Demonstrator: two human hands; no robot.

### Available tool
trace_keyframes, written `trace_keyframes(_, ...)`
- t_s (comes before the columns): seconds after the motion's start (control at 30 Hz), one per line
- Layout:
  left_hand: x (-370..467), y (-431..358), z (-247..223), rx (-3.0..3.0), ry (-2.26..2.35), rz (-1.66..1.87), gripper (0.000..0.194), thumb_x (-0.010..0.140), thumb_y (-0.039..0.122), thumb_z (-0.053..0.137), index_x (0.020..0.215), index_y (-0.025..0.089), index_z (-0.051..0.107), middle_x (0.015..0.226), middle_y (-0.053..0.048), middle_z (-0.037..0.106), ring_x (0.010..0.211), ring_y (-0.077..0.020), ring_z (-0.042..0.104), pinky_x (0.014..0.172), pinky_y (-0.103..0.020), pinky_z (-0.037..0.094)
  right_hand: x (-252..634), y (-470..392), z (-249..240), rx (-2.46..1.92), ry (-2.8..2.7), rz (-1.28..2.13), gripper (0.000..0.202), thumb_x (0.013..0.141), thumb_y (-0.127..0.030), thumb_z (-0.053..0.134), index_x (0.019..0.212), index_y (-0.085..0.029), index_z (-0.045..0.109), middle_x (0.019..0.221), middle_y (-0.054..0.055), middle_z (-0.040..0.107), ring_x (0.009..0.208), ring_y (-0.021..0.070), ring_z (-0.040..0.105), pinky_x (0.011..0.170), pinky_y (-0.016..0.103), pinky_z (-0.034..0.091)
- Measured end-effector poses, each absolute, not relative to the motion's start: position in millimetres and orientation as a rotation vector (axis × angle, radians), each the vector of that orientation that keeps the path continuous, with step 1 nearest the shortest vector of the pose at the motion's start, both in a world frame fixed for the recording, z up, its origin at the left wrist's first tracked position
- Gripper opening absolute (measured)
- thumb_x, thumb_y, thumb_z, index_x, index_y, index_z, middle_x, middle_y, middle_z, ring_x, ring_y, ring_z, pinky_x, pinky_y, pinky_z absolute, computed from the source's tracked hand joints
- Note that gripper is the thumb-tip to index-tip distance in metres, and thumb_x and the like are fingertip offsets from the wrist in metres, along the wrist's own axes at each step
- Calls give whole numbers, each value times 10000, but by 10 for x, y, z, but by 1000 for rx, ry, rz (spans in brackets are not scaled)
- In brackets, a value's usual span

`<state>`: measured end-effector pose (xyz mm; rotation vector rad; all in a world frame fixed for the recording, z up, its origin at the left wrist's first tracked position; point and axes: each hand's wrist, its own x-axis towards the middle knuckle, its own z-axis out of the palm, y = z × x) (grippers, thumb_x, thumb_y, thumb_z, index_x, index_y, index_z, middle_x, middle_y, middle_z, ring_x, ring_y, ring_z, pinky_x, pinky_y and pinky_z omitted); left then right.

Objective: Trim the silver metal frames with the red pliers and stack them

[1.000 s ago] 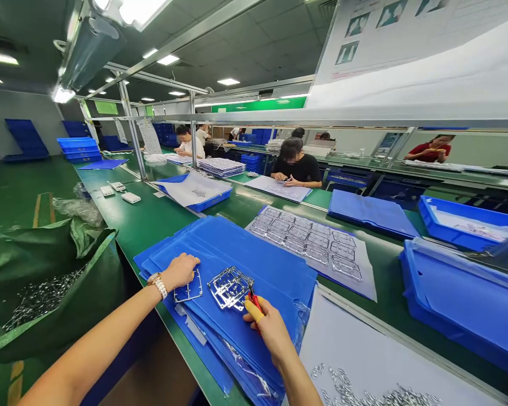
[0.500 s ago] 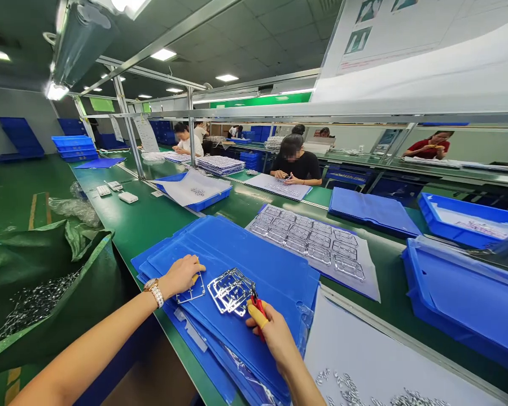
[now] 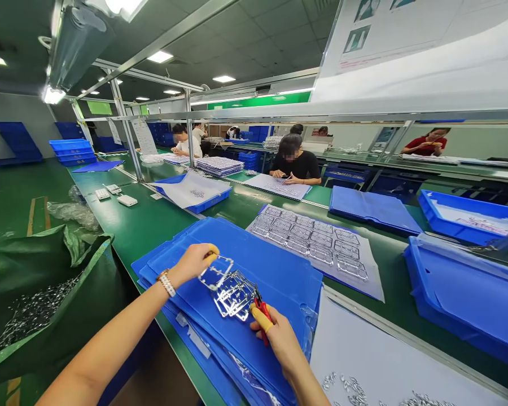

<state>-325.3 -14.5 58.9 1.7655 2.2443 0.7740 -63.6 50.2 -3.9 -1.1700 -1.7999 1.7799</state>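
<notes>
Lying flat on blue sheets (image 3: 254,245), shiny frame pile (image 3: 236,294) is a jumble of overlapping pieces, long axis unclear. Right hand (image 3: 278,332) nearer: just right of pile, fingers wrapped round red-handled cutters (image 3: 263,317), tips at pile's edge. Left hand (image 3: 193,263) left of pile, fingertips pinching single frame (image 3: 217,272), tilted, reaching pile's left side; contact unclear.

Light: ceiling panels (image 3: 160,57), lamp (image 3: 54,95) flaring | glare: metal frames (image 3: 236,296) | shadow: under bench (image 3: 152,213) | edges: wide-angle stretch

Green bench (image 3: 150,217) — blue sheets (image 3: 245,242) (stacked), trays (image 3: 461,330).
</notes>
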Motion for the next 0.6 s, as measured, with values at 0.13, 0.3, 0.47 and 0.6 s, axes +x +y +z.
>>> trace_keyframes(0.13, -2927, 103, 461, 1738, 2139, 765, 339, 790, 352, 560, 1086, 214, 650, 1026, -57, 680, 899, -204, 603, 825, -291, 435, -624, 513, -50, -1192, -1719, 1827, 510, 697, -568, 601, 1021, -176, 624, 695, 31, 678, 641, 179, 594, 603, 281, 427)
trace_keyframes(0.3, -2859, 83, 248, 1557, 2060, 797, 713, 711, 479, 638, 1340, 180, 487, 1051, -100, 677, 937, -277, 603, 858, -374, 425, -666, 521, -86, -1191, -1638, 1875, 545, 723, -606, 557, 1053, -172, 588, 678, 30, 669, 620, 165, 600, 626, 286, 458)
trace_keyframes(0.47, -2789, 76, 161, 1384, 1825, 942, 662, 710, 422, 647, 1308, 172, 515, 1264, -115, 580, 1049, -262, 560, 895, -344, 422, -753, 491, -80, -1152, -1613, 1860, 497, 660, -583, 641, 941, -173, 616, 625, 9, 645, 563, 148, 575, 549, 258, 426)
trace_keyframes(0.6, -2686, 152, 168, 1237, 1594, 1034, 720, 748, 349, 611, 1408, 176, 381, 1169, -108, 609, 863, -187, 590, 764, -306, 462, -773, 526, -41, -1150, -1567, 1832, 551, 649, -624, 630, 961, -169, 617, 602, 3, 638, 534, 148, 566, 524, 260, 418)
